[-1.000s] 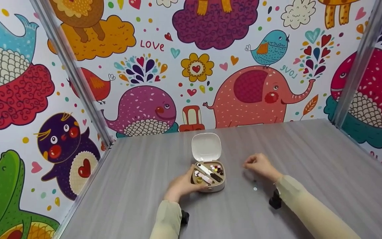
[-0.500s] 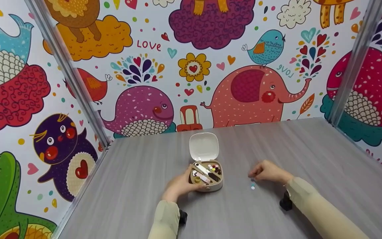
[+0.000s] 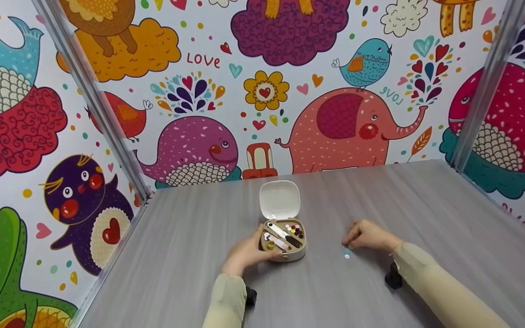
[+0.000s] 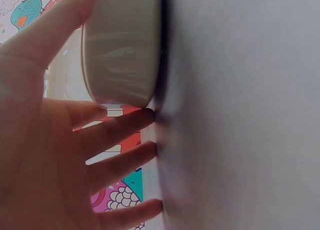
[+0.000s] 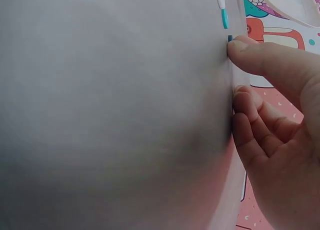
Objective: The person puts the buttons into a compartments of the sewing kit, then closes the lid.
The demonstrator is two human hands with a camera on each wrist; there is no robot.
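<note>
Two small buttons (image 3: pixel 347 253) lie on the worktop (image 3: pixel 426 214) just beside my right hand (image 3: pixel 369 237), whose curled fingertips press down, holding nothing. My left hand (image 3: pixel 246 252) cups the open sewing box (image 3: pixel 285 241), farther off.

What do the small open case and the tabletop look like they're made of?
Small open case: likely moulded plastic, cream and smooth, with rounded corners, a thin hinged lid and a soft sheen in the left wrist view. Tabletop: probably laminate with a printed grey wood grain; it looks flat and matt, with streaks but no visible texture.
</note>
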